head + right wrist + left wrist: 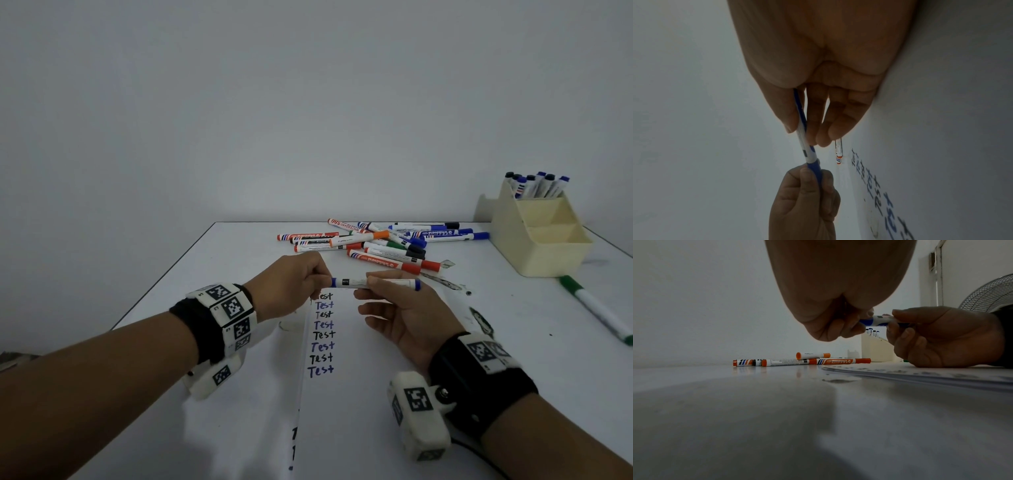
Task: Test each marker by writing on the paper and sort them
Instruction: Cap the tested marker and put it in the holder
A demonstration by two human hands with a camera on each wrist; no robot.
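Both forearms are reaching forward above the paper (342,394). The left hand (291,284) is pinching the blue cap end of a marker (375,283), while the right hand (400,308) is gripping its white barrel between thumb and fingers. The marker is lying level in the air, its cap mostly hidden inside the left fingers (807,183).

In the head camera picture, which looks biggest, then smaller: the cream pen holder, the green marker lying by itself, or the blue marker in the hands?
1. Cream pen holder
2. Green marker
3. Blue marker, partly hidden by fingers, so these two markers may be alike.
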